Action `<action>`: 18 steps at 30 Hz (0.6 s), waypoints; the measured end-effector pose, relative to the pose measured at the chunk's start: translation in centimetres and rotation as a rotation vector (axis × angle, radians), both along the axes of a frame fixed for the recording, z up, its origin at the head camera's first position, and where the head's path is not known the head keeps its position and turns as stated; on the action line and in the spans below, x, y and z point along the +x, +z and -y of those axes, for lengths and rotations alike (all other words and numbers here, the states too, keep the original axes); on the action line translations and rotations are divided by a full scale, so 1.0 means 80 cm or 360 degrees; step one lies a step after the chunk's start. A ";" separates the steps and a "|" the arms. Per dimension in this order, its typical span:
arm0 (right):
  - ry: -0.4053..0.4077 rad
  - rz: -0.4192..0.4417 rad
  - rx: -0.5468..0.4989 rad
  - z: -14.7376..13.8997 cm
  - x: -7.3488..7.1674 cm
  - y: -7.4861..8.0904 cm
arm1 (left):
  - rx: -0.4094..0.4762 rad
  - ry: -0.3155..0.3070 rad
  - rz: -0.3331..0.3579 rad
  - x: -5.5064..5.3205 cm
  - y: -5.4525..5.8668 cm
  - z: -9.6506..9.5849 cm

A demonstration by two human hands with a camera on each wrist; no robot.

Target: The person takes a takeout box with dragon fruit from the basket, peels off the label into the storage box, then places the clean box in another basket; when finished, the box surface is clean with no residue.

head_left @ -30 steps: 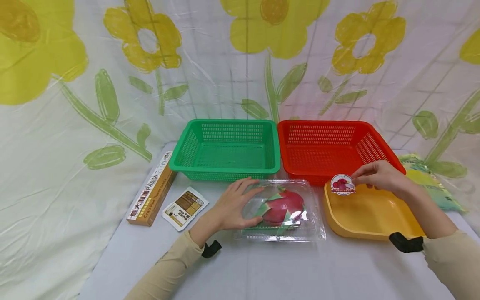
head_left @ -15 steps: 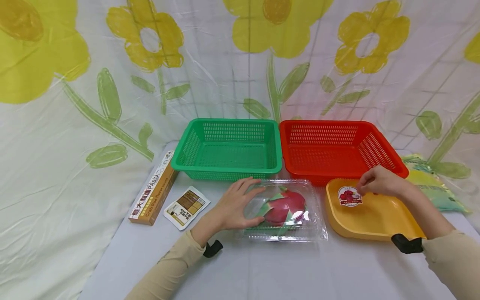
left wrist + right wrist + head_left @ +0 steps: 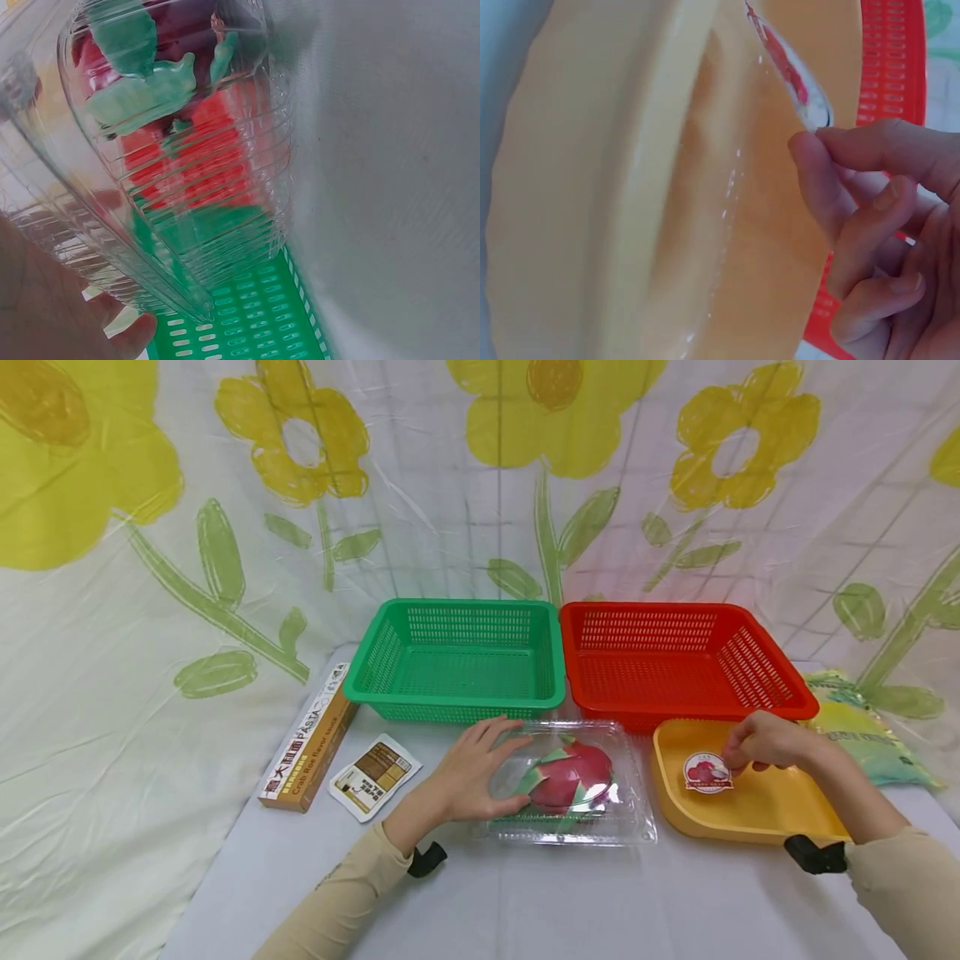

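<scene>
A clear plastic clamshell box [image 3: 636, 802] lies on the table, with a pink dragon fruit [image 3: 570, 777] showing through its lid. In the left wrist view, a red and green piece [image 3: 214, 161] is also inside the box [image 3: 281, 142]. My left hand [image 3: 474, 777] rests on the box's left end, fingers and thumb spread. Between thumb and forefinger, my right hand [image 3: 768, 742] pinches a round label [image 3: 707, 772] with a dragon fruit picture on it. The label, seen nearly edge-on in the right wrist view, is over the yellow tray [image 3: 780, 806].
Behind the box stands a green basket [image 3: 453, 703], with a red basket [image 3: 690, 710] to its right. A long pasta box [image 3: 307, 743] and a small white-edged packet [image 3: 375, 777] lie to the left. A green and yellow bag [image 3: 870, 743] is at the far right.
My right hand has moved a little right and toward me, bringing the label from the tray's back rim to over its inside. My left hand stays on the box.
</scene>
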State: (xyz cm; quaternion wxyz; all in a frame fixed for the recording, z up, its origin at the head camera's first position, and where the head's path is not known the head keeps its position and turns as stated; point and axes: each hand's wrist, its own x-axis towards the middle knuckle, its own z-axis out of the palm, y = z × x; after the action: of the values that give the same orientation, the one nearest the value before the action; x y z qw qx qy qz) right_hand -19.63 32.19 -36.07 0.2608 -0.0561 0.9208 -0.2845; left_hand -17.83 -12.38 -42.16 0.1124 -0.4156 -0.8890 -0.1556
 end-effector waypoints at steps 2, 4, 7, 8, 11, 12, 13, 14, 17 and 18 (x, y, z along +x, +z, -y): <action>-0.0005 0.0022 -0.0008 -0.002 0.000 0.000 | -0.0006 0.0006 0.0002 0.000 0.000 0.000; -0.0011 0.0025 -0.0006 -0.003 0.001 0.001 | -0.0011 0.0011 0.0003 0.000 0.000 0.000; -0.0002 -0.0009 -0.0002 -0.005 0.002 0.004 | -0.0018 0.0015 -0.0003 0.000 0.000 0.000; 0.0005 -0.0025 0.0003 -0.005 0.001 0.005 | -0.0020 0.0017 -0.0005 0.000 0.000 0.000; 0.0019 -0.0056 0.0023 -0.007 0.001 0.010 | -0.0016 0.0019 -0.0008 0.000 0.000 0.000; 0.0023 -0.0059 0.0032 -0.007 0.001 0.012 | -0.0015 0.0020 -0.0008 0.000 0.000 0.000; 0.0019 -0.0056 0.0040 -0.007 0.001 0.014 | -0.0020 0.0022 -0.0006 0.000 0.000 0.000; 0.0007 -0.0051 0.0054 -0.008 0.001 0.016 | -0.0021 0.0022 -0.0004 0.001 0.000 0.000; -0.0017 -0.0029 0.0075 -0.007 0.002 0.022 | -0.0024 0.0021 0.0002 0.001 0.001 0.000; -0.0023 -0.0022 0.0068 -0.007 0.003 0.024 | -0.0026 0.0020 0.0003 0.002 0.001 0.000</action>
State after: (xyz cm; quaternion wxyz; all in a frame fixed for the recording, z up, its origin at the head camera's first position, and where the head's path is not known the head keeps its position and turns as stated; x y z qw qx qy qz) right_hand -19.38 32.77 -34.17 0.2535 -0.0460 0.9288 -0.2663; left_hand -17.70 -12.40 -42.10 0.1092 -0.4108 -0.8930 -0.1479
